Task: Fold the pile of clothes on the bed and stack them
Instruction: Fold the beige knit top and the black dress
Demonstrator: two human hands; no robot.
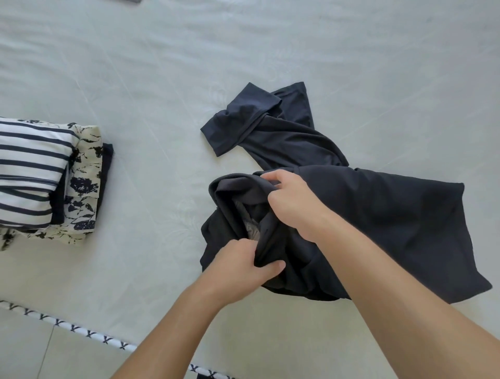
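A dark navy garment [378, 216] lies crumpled on the pale bed sheet [162, 81], right of centre, one sleeve [243, 119] twisted toward the far side. My left hand [243, 266] pinches a bunched fold at the garment's near edge, thumb on top. My right hand [295, 205] grips the cloth just beyond it, at an opening where a lighter inner lining shows. A stack of folded clothes [40, 175] sits at the left: a navy-and-white striped piece on top, a cream floral piece and a dark piece under it.
The bed's near edge has a white trim with dark marks [81, 331], running diagonally across the bottom left. Pale floor tiles [32, 351] show below it. A dark object [130, 1] peeks in at the top edge.
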